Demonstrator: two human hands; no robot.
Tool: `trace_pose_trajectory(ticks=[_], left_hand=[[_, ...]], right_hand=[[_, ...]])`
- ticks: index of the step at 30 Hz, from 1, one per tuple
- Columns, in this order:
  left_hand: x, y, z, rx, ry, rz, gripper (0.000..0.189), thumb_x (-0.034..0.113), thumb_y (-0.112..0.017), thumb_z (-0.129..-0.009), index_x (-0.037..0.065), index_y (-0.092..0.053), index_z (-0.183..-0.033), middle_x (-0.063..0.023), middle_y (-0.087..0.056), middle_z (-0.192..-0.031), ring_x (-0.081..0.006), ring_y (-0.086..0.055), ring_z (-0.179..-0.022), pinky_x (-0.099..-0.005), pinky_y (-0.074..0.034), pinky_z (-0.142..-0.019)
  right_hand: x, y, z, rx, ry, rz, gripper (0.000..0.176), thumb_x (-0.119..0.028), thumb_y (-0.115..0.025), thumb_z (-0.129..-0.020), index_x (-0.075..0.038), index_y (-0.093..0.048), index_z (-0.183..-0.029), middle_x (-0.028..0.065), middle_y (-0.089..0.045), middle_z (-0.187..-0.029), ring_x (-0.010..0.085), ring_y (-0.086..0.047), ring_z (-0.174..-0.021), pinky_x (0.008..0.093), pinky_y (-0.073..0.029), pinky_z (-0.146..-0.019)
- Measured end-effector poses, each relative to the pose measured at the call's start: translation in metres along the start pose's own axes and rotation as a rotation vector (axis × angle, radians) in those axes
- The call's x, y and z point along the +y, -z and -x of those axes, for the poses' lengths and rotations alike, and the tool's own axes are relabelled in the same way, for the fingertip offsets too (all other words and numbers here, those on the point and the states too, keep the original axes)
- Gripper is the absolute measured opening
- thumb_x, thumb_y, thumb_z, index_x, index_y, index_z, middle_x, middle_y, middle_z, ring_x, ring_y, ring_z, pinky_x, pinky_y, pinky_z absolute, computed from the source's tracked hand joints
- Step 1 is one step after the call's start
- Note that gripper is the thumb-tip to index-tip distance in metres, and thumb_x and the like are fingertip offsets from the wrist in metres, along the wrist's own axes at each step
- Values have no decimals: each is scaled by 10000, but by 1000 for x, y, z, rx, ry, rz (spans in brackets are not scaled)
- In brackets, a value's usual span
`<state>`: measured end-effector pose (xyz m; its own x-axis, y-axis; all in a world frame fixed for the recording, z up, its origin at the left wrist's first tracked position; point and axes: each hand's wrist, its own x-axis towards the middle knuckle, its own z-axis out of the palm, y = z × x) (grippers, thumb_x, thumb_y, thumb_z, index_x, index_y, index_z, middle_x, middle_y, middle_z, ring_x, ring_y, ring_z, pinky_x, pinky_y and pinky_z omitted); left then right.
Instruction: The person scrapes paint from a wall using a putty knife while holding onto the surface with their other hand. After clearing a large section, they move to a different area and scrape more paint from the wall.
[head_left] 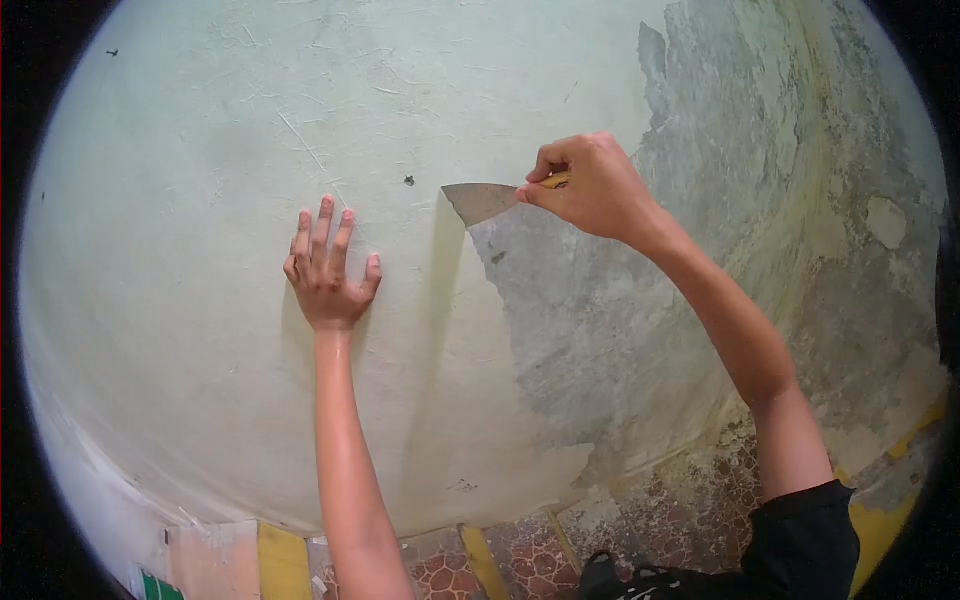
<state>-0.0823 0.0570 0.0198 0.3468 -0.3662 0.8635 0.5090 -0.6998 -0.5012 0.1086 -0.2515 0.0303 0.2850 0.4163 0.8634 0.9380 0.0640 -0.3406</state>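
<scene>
My left hand (332, 275) lies flat against the pale green painted wall (200, 250), its fingers spread and pointing up. To its right, my right hand (595, 190) grips a scraper (482, 202) by its yellow handle, most of which the fingers hide. The wide metal blade points left, touching or very near the wall at the upper left edge of a bare grey patch (590, 300). Paint is gone from this patch, and its left border is ragged.
More bare, stained wall (860, 290) stretches along the right side. Below the wall run patterned red-brown tiles (535, 560) with yellow strips (484, 562). A small dark hole (409, 181) marks the wall between my hands. A green object (160, 588) shows at the bottom left.
</scene>
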Motion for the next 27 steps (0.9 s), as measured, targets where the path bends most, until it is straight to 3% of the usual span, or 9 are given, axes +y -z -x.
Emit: trace_pose_trajectory(ticks=[5, 8, 14, 17, 19, 27], left_hand=[[2, 3, -4, 24, -12, 9, 591, 408, -579, -824, 261, -523, -1393, 46, -444, -1517, -216, -372, -1405, -359, -304, -1054], [1, 3, -3, 20, -10, 16, 595, 401, -578, -821, 253, -522, -1395, 42, -447, -1515, -218, -373, -1403, -361, -303, -1050], [4, 6, -4, 25, -13, -7, 586, 394, -579, -816, 248, -536, -1381, 37, -451, -1513, -220, -382, -1396, -361, -310, -1041], [2, 5, -4, 22, -9, 11, 582, 389, -586, -810, 251, -543, -1374, 41, -451, -1513, -220, -385, -1395, -358, -310, -1043], [2, 4, -4, 31, -12, 13, 584, 389, -588, -808, 254, -542, -1374, 42, -451, -1513, -219, -387, -1394, -354, -310, -1043], [3, 5, -2, 0, 29, 20, 584, 391, -591, -811, 264, -535, -1378, 47, -454, -1509, -219, -396, -1389, -347, -312, -1041]], right_hand=[[-6, 10, 3, 12, 15, 40, 162, -147, -779, -775, 10, -741, -789, 159, -708, -711, 237, -674, -609, 337, -522, -607], [-14, 16, -2, -10, -76, 103, 167, -134, -794, -783, 22, -739, -800, 148, -728, -754, 195, -705, -679, 292, -559, -659], [1, 17, -5, -33, 99, 61, 179, -143, -807, -770, 20, -734, -791, 127, -731, -766, 198, -697, -665, 297, -550, -650], [-2, 17, -15, -11, 129, 109, 175, -145, -810, -764, 12, -734, -783, 131, -722, -746, 201, -696, -670, 303, -542, -649], [-9, 12, -21, -60, 98, 112, 164, -154, -778, -756, 4, -739, -774, 152, -707, -717, 259, -681, -637, 353, -540, -649], [-14, 17, -19, -66, 39, 136, 161, -150, -779, -747, 3, -734, -758, 142, -701, -691, 259, -664, -601, 340, -526, -628]])
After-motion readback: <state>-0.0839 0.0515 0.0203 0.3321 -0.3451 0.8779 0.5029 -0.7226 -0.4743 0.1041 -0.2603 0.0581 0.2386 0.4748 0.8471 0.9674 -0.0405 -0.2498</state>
